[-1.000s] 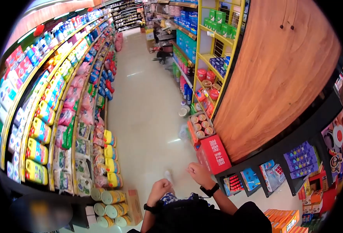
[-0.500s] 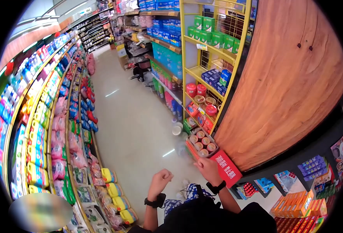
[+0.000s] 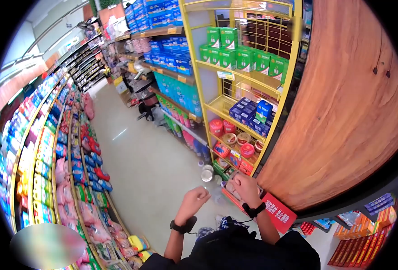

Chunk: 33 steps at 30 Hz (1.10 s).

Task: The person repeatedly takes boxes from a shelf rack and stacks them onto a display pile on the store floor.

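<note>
My left hand (image 3: 193, 202) is raised in front of my body over the aisle floor, its fingers curled closed, with a dark band on the wrist. To its right my right hand (image 3: 245, 187) is also curled closed, in front of the box of round tubs beside the red carton (image 3: 277, 213). A dark watch sits on that wrist. What either hand holds, if anything, is hidden. The hands are apart. Beyond my right hand stands a yellow wire shelf (image 3: 217, 106) with green boxes (image 3: 245, 60), dark blue boxes (image 3: 243, 110) and pink-lidded tubs (image 3: 247, 150).
Long shelves of bagged and bottled goods (image 3: 63, 180) line the left. A pale floor aisle (image 3: 131, 157) runs ahead past blue packages (image 3: 169, 58). On the right is a wood-grain panel (image 3: 338, 103), with orange boxes (image 3: 359, 227) low down. A white-topped container (image 3: 207, 173) stands on the floor.
The view has turned right, and the yellow shelf now appears larger and further left. My right hand has moved up in front of the box of tubs. Both hands remain closed.
</note>
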Available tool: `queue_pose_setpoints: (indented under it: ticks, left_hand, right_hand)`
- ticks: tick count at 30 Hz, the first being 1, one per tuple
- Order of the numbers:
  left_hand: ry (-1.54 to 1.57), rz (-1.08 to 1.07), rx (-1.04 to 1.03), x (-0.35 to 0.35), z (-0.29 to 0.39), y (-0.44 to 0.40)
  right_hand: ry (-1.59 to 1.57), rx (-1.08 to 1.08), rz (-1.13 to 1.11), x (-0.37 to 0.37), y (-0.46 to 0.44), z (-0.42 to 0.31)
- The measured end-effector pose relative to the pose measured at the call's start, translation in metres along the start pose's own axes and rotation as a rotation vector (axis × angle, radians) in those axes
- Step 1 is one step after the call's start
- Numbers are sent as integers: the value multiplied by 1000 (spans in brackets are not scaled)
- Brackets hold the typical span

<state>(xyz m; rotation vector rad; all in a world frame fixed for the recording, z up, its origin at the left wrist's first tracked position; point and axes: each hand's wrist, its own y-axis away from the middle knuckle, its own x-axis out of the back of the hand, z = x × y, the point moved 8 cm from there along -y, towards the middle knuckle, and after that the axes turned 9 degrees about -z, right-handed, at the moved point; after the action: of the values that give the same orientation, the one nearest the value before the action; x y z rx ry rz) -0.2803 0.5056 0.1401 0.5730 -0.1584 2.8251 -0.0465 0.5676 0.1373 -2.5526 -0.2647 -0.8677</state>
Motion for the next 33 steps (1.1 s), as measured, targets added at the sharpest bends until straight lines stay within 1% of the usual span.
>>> queue_pose_setpoints:
  ticks: [1,3,4,5,6,7,10,12,13,14,15,16,17,19,22,25,28,29,32,33]
  left_hand:
    - [-16,-1,-28,7,3,-21]
    - [-50,-18,-82,18,8,-61]
    - [-38,-58,-91,18,12,-80]
    - [-25,-96,-103,19,19,-100]
    - [-13,-135,-119,21,27,-121]
    - [-6,-191,-185,21,37,-143]
    - [-7,-292,-259,23,80,-202]
    - [-10,-278,-466,26,115,-241]
    - [-82,-283,-548,28,128,-259]
    - [-46,-297,-577,31,149,-275]
    - [-128,-202,-713,35,168,-291]
    - [-201,-99,-843,37,185,-304]
    - [-200,-69,-875,35,198,-320]
    - [-212,-8,-947,36,230,-352]
    - [-131,-81,-1019,13,249,-414]
    - [-163,-156,-1123,-18,263,-449]
    - [-268,-202,-1242,-35,281,-458]
    - [-288,-245,-1214,-43,281,-465]
    - [-278,-372,-1149,-45,284,-470]
    - [-233,-407,-1164,-46,282,-471]
  right_hand:
    - [67,20,28,3,-18,-2]
    - [40,-27,79,18,-46,-13]
    - [29,-51,104,29,-58,-17]
    - [68,18,143,36,-70,-19]
    - [107,17,167,45,-82,-20]
    - [148,16,191,55,-91,-24]
    - [282,11,281,88,-118,-30]
    - [369,5,371,111,-139,-38]
    - [347,-10,440,125,-151,-44]
    - [329,-22,511,140,-165,-51]
    - [432,39,606,153,-178,-64]
    - [580,36,600,164,-195,-81]
    - [663,25,602,174,-216,-85]
    - [862,95,653,191,-253,-86]
    - [1004,-119,754,225,-285,-61]
    - [1164,-284,777,249,-293,-35]
    - [1244,-502,673,254,-296,-28]
    - [1352,-585,662,252,-299,-29]
    - [1316,-705,635,257,-301,-9]
    - [1355,-695,634,256,-301,-13]
